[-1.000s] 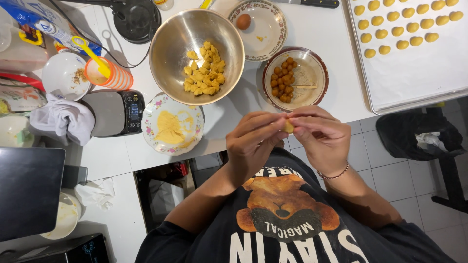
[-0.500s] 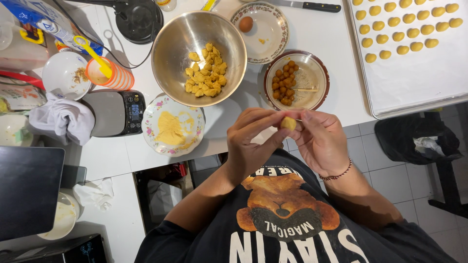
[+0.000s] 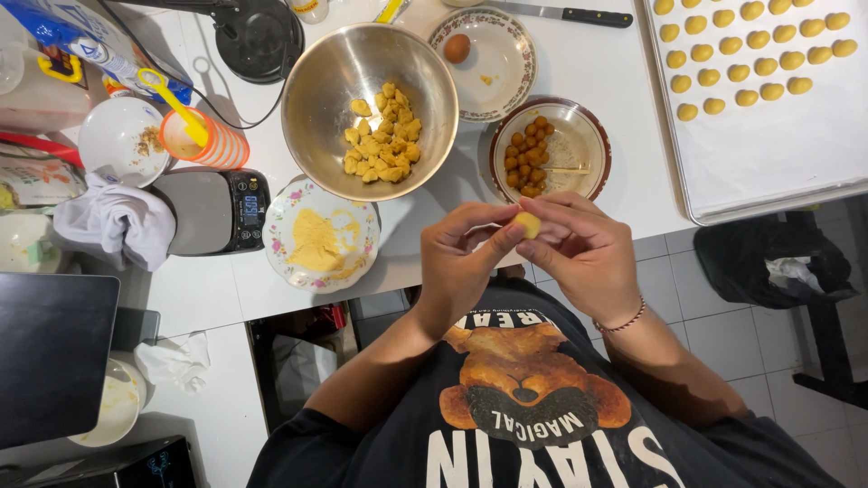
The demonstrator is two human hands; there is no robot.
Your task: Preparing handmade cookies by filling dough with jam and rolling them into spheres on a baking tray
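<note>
- Seen from above, a person's left hand (image 3: pixel 466 258) and right hand (image 3: pixel 588 253) meet just below the edge of a white counter (image 3: pixel 588 54); the fingertips of both close together around one small yellow dough ball (image 3: pixel 528 223), held in the air in front of the person's chest.
- Done, as far as it shows: a lined baking tray (image 3: pixel 768 154) at the upper right carries three rows of finished balls (image 3: pixel 741 59), about twenty in view; the rest of the tray, its greater part, is bare.
- Left to do, judging by what remains: a steel bowl (image 3: pixel 312 117) holds roughly twenty rough yellow dough pieces (image 3: pixel 382 136), and a glass bowl (image 3: pixel 588 136) beside it holds about a dozen small brown filling balls (image 3: pixel 524 154).
- One floral plate (image 3: pixel 362 244) near the left hand has a smear of yellow dough.
- One patterned plate (image 3: pixel 506 81) holds a single egg (image 3: pixel 457 48).
- One kitchen scale (image 3: pixel 203 212), one knife (image 3: pixel 565 14) and one orange cup (image 3: pixel 203 143) stand further off.
</note>
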